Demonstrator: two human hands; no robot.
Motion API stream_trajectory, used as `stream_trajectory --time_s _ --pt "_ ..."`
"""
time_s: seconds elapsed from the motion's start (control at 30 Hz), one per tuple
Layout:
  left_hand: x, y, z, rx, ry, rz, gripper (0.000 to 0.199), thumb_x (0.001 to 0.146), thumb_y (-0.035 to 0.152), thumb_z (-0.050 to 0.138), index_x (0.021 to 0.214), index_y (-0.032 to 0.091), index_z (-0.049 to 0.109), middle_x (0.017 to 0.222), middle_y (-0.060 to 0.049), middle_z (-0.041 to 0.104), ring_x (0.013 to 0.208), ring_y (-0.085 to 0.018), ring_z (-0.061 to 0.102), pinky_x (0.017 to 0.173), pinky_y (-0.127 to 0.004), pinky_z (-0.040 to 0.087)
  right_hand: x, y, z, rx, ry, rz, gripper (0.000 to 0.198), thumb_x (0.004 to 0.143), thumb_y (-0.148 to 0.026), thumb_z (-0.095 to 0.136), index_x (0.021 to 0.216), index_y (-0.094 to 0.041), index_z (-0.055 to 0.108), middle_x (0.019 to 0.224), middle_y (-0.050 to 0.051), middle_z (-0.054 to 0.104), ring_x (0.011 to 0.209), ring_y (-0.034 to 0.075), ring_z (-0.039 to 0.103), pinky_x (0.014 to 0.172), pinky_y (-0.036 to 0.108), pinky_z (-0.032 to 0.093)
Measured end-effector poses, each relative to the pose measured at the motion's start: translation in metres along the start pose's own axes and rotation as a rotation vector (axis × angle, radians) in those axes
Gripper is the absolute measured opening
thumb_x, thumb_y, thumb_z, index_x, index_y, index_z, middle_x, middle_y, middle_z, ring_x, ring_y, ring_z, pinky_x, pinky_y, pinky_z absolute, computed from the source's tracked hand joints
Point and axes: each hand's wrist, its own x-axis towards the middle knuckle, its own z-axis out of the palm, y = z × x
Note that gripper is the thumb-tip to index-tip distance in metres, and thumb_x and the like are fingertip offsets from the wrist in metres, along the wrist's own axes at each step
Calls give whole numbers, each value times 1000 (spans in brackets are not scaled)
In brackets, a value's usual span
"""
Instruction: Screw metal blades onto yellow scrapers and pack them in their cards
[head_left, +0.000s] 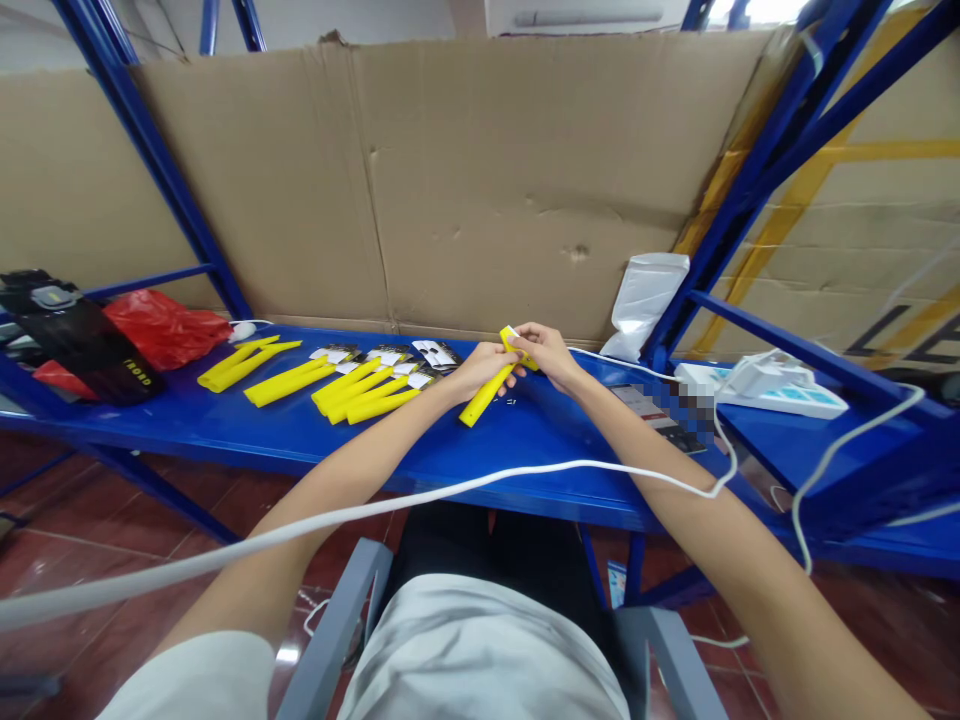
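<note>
Above the blue shelf top, both my hands are closed on a long yellow tube-like piece. Its broad lower end points down and towards me. My left hand grips it near the middle, thumb on top. At its upper end, where a small white patch shows, the fingers of my right hand are pressed against it. Part of the piece is hidden by my fingers. To the left lie several similar yellow pieces, some with black-and-white cards at their far ends. Tiny white bits lie just below my hands.
A black bottle and red plastic bag are at the left. A white power strip and white pouch are at the right. A white cable crosses before my forearms. Cardboard walls the back.
</note>
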Motion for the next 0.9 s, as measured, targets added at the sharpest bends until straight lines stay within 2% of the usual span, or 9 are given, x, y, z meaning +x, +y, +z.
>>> stream_trajectory --time_s 0.13,0.27,0.4,0.7,0.9 --pt "2 0 -2 -26 7 18 19 110 20 65 94 12 68 77 -5 74 49 -9 59 43 -21 43 -2 -5 1 -2 -18 -20 52 70 -68 95 87 -21 79 86 4 78 78 18 64 73 31 51" --pt "3 0 -3 -32 2 29 18 111 19 62 95 12 68 80 -5 73 51 -9 61 43 -22 43 -5 -9 1 5 -38 -28 55 72 -73 93 82 -21 80 83 3 76 76 17 62 71 31 50" --pt "4 0 -5 -43 6 39 14 109 19 67 96 13 67 81 -5 74 52 -9 61 43 -22 42 -4 -8 0 21 -34 -24 56 72 -76 91 79 -22 78 80 3 75 74 18 61 69 31 50" --pt "2 4 -7 -114 15 108 12 111 20 64 101 15 66 82 -2 72 54 -9 60 44 -22 40 -1 -8 -2 85 30 -15 55 73 -75 88 71 -23 74 77 2 73 74 18 62 70 32 54" --pt "1 4 -6 -117 19 100 11 111 20 64 101 15 65 82 -2 72 55 -9 60 45 -22 40 -2 -9 -5 74 49 -27 54 71 -74 91 71 -22 76 77 3 75 75 19 64 66 32 52"
